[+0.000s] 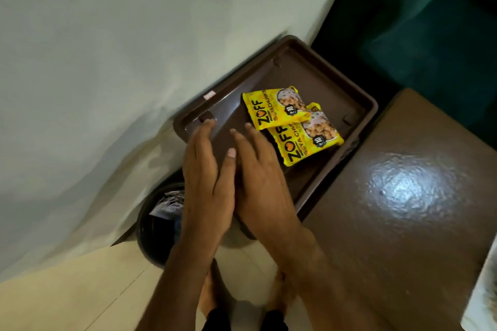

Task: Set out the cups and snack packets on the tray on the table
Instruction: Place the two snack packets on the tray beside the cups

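Observation:
A dark brown plastic tray (309,62) rests tilted against the pale wall, beside a brown table. Two yellow snack packets lie in it: one (271,107) overlaps the top of the other (309,140). My left hand (207,169) hovers over the tray's near left corner, fingers spread, holding nothing. My right hand (258,169) sits just beside it, fingers apart, its fingertips a little short of the packets. No cups are in view.
The brown table (403,196) with a bright light reflection fills the right side. A dark round bin (158,223) with wrappers stands below the tray on the cream floor. A dark green sofa (430,35) is at the upper right. My bare feet show at the bottom.

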Motion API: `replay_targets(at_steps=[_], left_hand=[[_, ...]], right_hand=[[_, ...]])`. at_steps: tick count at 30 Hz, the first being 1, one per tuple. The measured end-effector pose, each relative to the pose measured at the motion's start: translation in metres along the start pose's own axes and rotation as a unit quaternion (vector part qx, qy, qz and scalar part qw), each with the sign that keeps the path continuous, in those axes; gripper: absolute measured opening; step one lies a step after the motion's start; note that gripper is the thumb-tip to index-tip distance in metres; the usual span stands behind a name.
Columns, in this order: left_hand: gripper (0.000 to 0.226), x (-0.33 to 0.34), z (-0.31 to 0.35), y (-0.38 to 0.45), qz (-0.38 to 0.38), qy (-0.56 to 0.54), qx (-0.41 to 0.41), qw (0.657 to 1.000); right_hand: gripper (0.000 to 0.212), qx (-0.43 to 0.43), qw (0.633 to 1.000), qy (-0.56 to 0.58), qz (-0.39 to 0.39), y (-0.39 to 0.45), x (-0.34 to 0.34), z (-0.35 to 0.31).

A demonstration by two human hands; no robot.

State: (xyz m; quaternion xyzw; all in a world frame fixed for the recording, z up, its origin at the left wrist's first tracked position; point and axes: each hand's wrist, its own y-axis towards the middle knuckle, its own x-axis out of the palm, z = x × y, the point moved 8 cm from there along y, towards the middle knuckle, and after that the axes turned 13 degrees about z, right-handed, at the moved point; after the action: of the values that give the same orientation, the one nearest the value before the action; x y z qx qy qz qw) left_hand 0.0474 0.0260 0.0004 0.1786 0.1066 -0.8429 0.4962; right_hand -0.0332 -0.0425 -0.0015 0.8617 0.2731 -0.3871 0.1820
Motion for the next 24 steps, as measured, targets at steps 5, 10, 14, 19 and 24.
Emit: replay_targets(at_steps=[5, 10, 14, 19, 24], left_hand=[[0.057, 0.064, 0.013, 0.021, -0.049, 0.053, 0.057, 0.996], [0.064, 0.123, 0.005, 0.040, -0.104, 0.160, 0.110, 0.975], [0.059, 0.152, 0.001, 0.050, -0.127, 0.249, 0.188, 0.942], [0.063, 0.165, -0.008, 0.062, -0.159, 0.260, 0.230, 0.924], [0.050, 0.161, -0.006, 0.083, -0.114, 0.197, 0.242, 0.943]], right_hand=[[0.061, 0.052, 0.995, -0.061, 0.062, 0.028, -0.033, 0.053], [0.069, 0.111, 0.981, -0.117, 0.111, 0.048, -0.052, 0.107], [0.077, 0.145, 0.979, -0.121, 0.074, 0.063, -0.054, 0.133], [0.077, 0.126, 0.987, -0.085, 0.043, 0.091, -0.052, 0.142], [0.062, 0.123, 0.991, -0.047, 0.033, 0.110, -0.043, 0.140]])
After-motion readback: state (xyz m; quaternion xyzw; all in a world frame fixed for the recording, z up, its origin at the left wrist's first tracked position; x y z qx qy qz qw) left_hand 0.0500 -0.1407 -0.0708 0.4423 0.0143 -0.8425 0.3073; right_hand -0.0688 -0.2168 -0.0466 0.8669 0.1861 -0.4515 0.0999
